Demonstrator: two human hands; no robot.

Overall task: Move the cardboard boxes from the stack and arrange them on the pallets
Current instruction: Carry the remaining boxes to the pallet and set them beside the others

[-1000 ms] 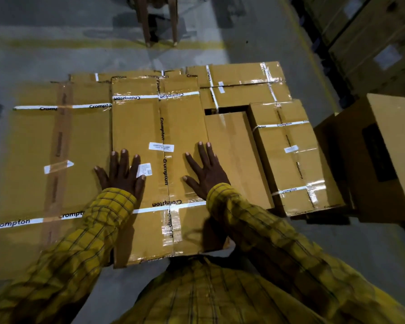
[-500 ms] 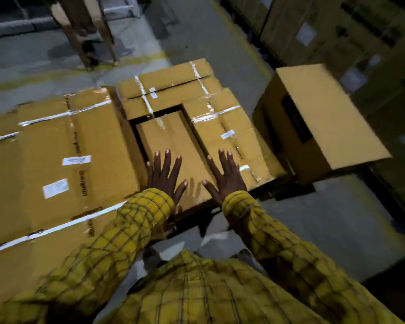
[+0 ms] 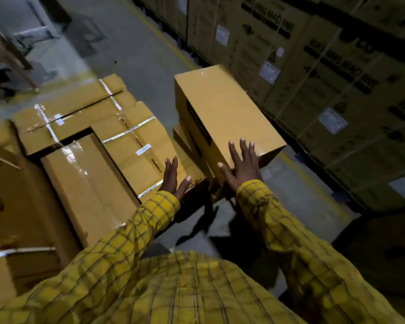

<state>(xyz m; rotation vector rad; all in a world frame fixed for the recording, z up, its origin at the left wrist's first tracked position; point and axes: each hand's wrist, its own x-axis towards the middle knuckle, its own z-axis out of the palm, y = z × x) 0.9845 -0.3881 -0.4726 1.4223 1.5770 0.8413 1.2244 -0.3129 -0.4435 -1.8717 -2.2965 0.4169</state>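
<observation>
A plain brown cardboard box (image 3: 222, 108) lies on top of a small stack right of centre. My right hand (image 3: 242, 163) lies flat on its near end with the fingers spread and straight. My left hand (image 3: 173, 177) is also flat with straight fingers, over the near right corner of a taped box (image 3: 136, 146) in the low layer of boxes on the left. That layer holds several taped cardboard boxes (image 3: 80, 181) laid side by side. The pallet under them is hidden.
A tall wall of large printed cartons (image 3: 325, 73) runs along the right side, behind a yellow floor line (image 3: 168, 43). Bare concrete floor (image 3: 131, 43) lies beyond the boxes. A dark object (image 3: 388, 249) sits at the lower right.
My view has swung to the right. Both hands left the wide taped box on the left and moved right; my right hand now lies on the plain box of the stack.
</observation>
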